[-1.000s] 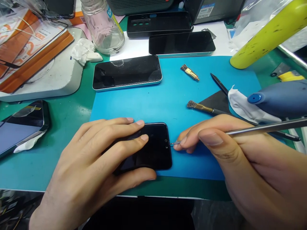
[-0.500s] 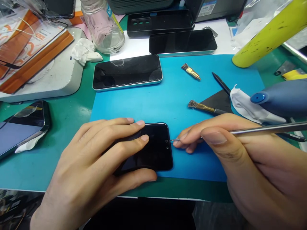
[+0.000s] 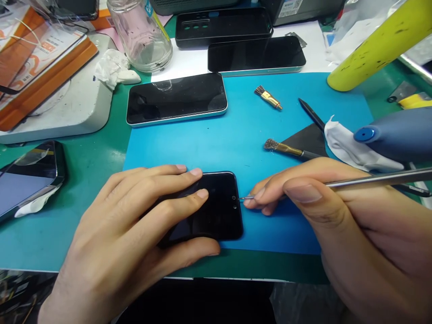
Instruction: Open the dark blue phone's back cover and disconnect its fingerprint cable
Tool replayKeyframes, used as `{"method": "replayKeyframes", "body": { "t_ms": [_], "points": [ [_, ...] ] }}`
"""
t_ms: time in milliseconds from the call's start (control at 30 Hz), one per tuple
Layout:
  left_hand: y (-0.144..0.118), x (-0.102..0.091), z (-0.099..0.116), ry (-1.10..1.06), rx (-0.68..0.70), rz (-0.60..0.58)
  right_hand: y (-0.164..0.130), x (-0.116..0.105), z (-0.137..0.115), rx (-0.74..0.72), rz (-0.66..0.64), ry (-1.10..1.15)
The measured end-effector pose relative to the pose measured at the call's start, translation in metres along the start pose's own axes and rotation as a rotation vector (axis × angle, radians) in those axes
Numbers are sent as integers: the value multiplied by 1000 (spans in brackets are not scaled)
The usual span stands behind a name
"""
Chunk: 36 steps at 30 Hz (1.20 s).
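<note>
Left hand (image 3: 135,234) hides most of phone (image 3: 219,211); tool (image 3: 371,181) cut off right.

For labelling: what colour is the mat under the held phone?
Bright blue mat, on a green bench; clearest in the head view.
</note>
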<state>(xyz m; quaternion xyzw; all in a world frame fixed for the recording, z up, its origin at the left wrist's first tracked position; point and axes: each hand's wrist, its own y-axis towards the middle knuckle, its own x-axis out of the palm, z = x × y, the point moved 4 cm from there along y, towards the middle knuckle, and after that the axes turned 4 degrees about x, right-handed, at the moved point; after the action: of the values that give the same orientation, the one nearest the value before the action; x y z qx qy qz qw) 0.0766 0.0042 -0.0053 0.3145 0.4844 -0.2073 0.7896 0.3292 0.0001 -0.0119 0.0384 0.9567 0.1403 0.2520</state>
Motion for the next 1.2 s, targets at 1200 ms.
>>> {"method": "replayKeyframes", "body": {
  "t_ms": [1200],
  "points": [
    [1, 3, 0, -23, 4, -11, -2, -1, 0, -37, -33, 21]
  ]
}}
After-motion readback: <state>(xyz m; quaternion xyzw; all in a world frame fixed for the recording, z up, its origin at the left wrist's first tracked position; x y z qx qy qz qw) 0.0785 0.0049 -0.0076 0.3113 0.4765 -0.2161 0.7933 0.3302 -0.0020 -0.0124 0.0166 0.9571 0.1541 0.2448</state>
